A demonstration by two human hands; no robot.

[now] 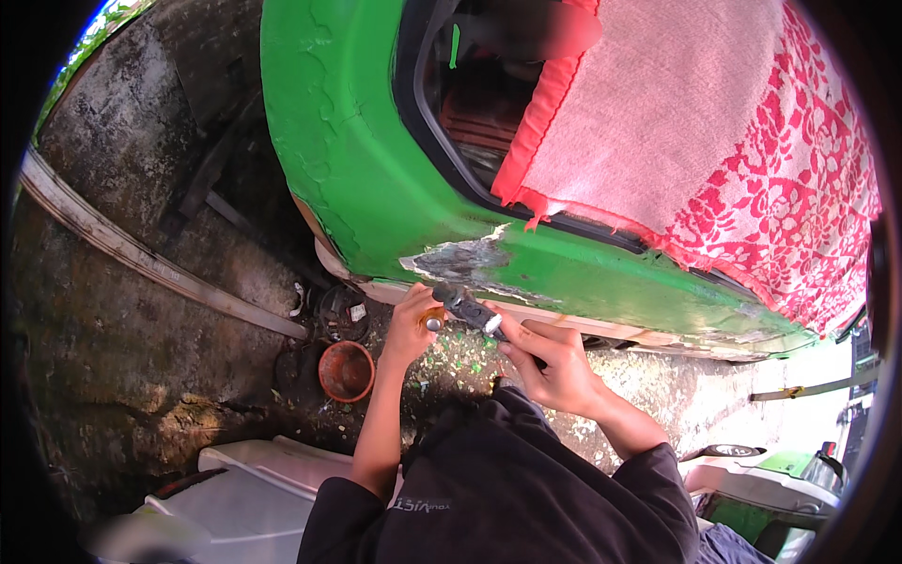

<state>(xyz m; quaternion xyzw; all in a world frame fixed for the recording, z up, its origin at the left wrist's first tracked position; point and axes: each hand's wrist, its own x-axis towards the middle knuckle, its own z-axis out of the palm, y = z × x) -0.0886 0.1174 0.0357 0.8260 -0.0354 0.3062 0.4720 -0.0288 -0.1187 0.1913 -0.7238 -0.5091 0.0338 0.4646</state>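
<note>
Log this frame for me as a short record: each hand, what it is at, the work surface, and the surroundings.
Left hand: closed around an amber-handled tool with a round metal end
Right hand: fingers at the pale end of a dark, elongated piece; firmness of grip unclear
Link between the two items: cannot tell
Work surface: green vehicle body with a ragged grey patch just beyond the hands
Cover: pink-and-white cloth draped over the window area
Ground, left: reddish pot

A head-worn fisheye looks steeply down from above the black shirt (pixel 526 498) at lower centre, taking in the left hand (pixel 408 329) and right hand (pixel 562 368) near mid-frame, close by.
</note>
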